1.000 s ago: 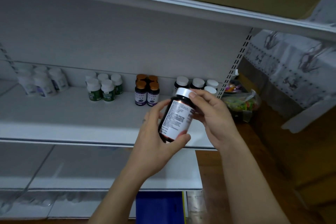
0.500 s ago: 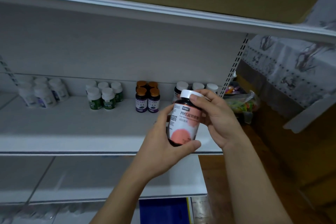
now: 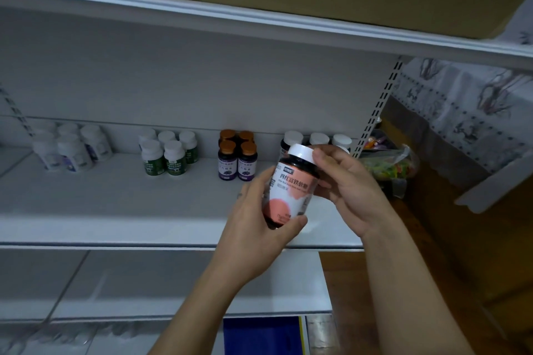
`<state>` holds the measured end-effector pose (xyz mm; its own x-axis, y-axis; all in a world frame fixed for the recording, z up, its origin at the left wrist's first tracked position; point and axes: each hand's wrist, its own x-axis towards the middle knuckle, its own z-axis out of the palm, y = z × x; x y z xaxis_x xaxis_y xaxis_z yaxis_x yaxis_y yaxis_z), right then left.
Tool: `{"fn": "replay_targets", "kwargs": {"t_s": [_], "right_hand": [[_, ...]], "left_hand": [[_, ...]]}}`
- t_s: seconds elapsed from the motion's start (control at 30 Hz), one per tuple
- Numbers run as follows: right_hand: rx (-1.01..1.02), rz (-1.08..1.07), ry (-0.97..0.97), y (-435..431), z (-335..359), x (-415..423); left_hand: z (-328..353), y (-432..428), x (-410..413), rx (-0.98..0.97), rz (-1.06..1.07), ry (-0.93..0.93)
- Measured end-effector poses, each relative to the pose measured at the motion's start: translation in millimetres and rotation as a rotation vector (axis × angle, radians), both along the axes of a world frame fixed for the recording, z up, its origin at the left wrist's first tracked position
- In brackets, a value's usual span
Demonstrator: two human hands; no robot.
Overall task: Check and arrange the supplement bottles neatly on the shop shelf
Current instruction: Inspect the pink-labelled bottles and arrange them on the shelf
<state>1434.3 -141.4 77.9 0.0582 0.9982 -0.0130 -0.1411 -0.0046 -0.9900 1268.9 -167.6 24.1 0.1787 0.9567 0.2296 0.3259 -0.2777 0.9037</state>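
i see my left hand [image 3: 259,228] wrapped round the base of the dark supplement bottle [image 3: 291,190], label facing me for checking. my right hand [image 3: 346,190] pinches its white cap [image 3: 301,153] to steady it. the bottle hangs above the shelf [image 3: 115,204] front, near the white-capped bottles [image 3: 318,139], probably its row.

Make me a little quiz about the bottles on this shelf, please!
1. True or false: the held bottle has a white cap.
2. The right hand holds that bottle near: A its cap, B its bottom, C nowhere.
3. Fill in: the purple-label bottles on the shelf have ___ caps.
Key: 1 true; 2 A; 3 orange.
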Motion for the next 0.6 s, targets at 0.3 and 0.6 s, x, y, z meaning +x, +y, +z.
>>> {"fn": "replay_targets", "kwargs": {"t_s": [0.3,0.6], "right_hand": [[0.040,0.010,-0.056,2,3,18],[0.007,-0.036,-0.061,-2,2,24]], "left_hand": [[3,3,8,-0.059,-0.104,-0.023],[5,4,14,-0.107,-0.167,-0.069]]}}
